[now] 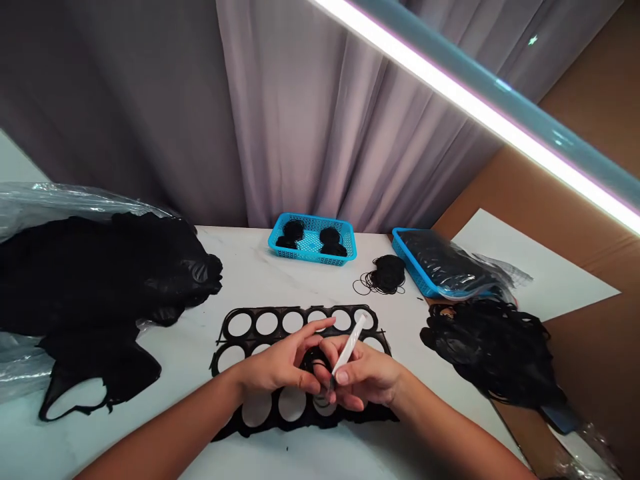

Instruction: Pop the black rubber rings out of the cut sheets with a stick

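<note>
My left hand (273,363) is curled around a small bundle of thin black rings (313,357). In my right hand (373,377) is a slim white-handled tool (353,343), pinched between thumb and fingers and tilted up to the right. Its dark lower end is by the rings, where the fingers of both hands meet; what it touches there is too small to tell. Below both hands lies a black rubber-like sheet (275,415) with rows of round holes, flat on the white table.
Behind stands a blue basket (313,257) holding black ring bundles. Loose black rings (387,273) lie right of it, near another blue basket (417,270) with a plastic-bagged black stack. Black sheets (100,273) pile up at left; a tangled black heap (493,350) lies at right.
</note>
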`<state>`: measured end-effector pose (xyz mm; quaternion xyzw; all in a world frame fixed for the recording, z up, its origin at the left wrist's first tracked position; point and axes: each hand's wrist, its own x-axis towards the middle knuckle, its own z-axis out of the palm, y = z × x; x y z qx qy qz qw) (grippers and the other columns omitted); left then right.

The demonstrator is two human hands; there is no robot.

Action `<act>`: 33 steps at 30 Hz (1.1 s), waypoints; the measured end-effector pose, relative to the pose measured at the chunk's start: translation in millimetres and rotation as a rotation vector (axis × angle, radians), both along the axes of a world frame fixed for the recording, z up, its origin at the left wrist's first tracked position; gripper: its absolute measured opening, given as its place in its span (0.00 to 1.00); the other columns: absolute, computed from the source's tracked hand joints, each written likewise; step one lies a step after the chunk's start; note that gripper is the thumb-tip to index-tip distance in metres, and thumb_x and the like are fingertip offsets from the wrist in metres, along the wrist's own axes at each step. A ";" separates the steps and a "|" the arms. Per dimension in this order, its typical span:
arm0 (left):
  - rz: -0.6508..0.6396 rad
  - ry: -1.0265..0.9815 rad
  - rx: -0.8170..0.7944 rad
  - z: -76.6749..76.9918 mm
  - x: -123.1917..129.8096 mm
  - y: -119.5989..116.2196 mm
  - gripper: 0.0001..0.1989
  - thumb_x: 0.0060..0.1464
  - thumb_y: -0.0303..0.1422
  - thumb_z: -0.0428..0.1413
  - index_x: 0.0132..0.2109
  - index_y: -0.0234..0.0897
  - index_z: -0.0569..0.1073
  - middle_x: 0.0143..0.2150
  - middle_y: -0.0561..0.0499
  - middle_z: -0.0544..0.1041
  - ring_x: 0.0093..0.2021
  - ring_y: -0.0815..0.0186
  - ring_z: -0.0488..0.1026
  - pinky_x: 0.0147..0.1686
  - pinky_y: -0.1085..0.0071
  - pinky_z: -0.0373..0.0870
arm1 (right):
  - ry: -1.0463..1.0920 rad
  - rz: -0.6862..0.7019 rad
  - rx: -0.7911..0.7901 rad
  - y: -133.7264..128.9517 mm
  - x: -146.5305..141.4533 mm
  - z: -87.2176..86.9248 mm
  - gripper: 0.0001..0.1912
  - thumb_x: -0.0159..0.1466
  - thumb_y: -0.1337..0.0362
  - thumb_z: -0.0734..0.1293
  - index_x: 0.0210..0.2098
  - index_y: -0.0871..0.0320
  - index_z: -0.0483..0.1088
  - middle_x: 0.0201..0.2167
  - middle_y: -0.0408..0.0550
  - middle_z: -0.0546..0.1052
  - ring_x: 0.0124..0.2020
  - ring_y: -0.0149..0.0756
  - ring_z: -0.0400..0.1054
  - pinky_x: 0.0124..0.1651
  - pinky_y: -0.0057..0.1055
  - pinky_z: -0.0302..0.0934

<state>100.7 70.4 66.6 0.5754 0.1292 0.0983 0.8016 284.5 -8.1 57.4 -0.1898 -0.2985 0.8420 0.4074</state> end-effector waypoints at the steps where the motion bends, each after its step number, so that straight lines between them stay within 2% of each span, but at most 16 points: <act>1: 0.028 -0.007 -0.054 0.9 4.4 2.2 0.44 0.47 0.32 0.68 0.68 0.48 0.57 0.51 0.47 0.74 0.43 0.62 0.78 0.51 0.58 0.68 | 0.018 -0.032 0.009 1.1 2.3 -0.7 0.19 0.54 0.62 0.77 0.29 0.58 0.62 0.30 0.43 0.72 0.25 0.29 0.71 0.13 0.16 0.55; 5: 0.215 -0.020 -0.156 9.6 13.4 7.5 0.32 0.55 0.32 0.64 0.64 0.44 0.63 0.42 0.49 0.74 0.41 0.64 0.76 0.45 0.64 0.68 | 0.069 -0.156 0.039 1.7 18.0 -1.3 0.18 0.55 0.61 0.76 0.28 0.57 0.61 0.29 0.43 0.70 0.28 0.29 0.69 0.13 0.15 0.50; 9: 0.346 -0.019 -0.224 19.9 17.7 6.7 0.28 0.57 0.31 0.63 0.62 0.44 0.65 0.38 0.52 0.72 0.41 0.66 0.74 0.47 0.67 0.67 | 0.046 -0.321 -0.016 -1.4 29.6 2.2 0.20 0.53 0.61 0.77 0.28 0.56 0.60 0.33 0.45 0.70 0.37 0.33 0.68 0.26 0.20 0.58; 13: 0.399 -0.036 -0.317 26.9 21.9 4.8 0.26 0.58 0.32 0.62 0.62 0.42 0.65 0.37 0.53 0.74 0.41 0.68 0.74 0.50 0.68 0.66 | 0.048 -0.406 -0.044 -2.8 34.4 1.6 0.19 0.53 0.62 0.76 0.28 0.55 0.60 0.38 0.47 0.71 0.46 0.37 0.66 0.40 0.29 0.62; 17: 0.397 -0.038 -0.363 31.3 25.2 5.2 0.26 0.58 0.31 0.62 0.61 0.41 0.66 0.37 0.52 0.74 0.42 0.67 0.74 0.50 0.69 0.66 | 0.092 -0.413 -0.082 -2.0 36.7 -3.9 0.18 0.52 0.62 0.76 0.28 0.55 0.61 0.37 0.46 0.72 0.44 0.37 0.65 0.43 0.31 0.61; 25: 0.323 -0.026 -0.318 35.2 32.9 11.2 0.25 0.61 0.29 0.59 0.63 0.39 0.63 0.41 0.48 0.75 0.46 0.65 0.72 0.53 0.66 0.63 | 0.166 -0.438 -0.029 -3.2 42.1 0.3 0.12 0.57 0.65 0.74 0.30 0.56 0.65 0.40 0.47 0.74 0.46 0.37 0.67 0.42 0.30 0.61; 29: 0.317 -0.035 -0.291 31.8 38.3 11.5 0.25 0.61 0.30 0.59 0.63 0.39 0.63 0.40 0.49 0.74 0.45 0.65 0.71 0.52 0.66 0.64 | 0.102 -0.494 -0.007 -5.0 42.8 3.9 0.11 0.57 0.64 0.74 0.29 0.57 0.66 0.42 0.48 0.74 0.46 0.39 0.67 0.42 0.33 0.62; 31: 0.335 -0.009 -0.218 30.8 40.2 17.4 0.25 0.61 0.31 0.59 0.63 0.40 0.63 0.39 0.50 0.74 0.44 0.66 0.72 0.51 0.66 0.64 | 0.000 -0.578 -0.043 -4.7 43.0 2.4 0.11 0.57 0.65 0.74 0.28 0.57 0.67 0.46 0.50 0.74 0.48 0.41 0.68 0.45 0.35 0.63; 33: 0.359 0.060 -0.039 32.2 42.2 33.4 0.25 0.61 0.34 0.58 0.63 0.40 0.62 0.40 0.50 0.74 0.43 0.66 0.72 0.49 0.66 0.65 | -0.116 -0.666 -0.124 -3.5 44.2 -1.7 0.11 0.57 0.64 0.75 0.29 0.58 0.68 0.50 0.50 0.74 0.52 0.43 0.67 0.48 0.37 0.62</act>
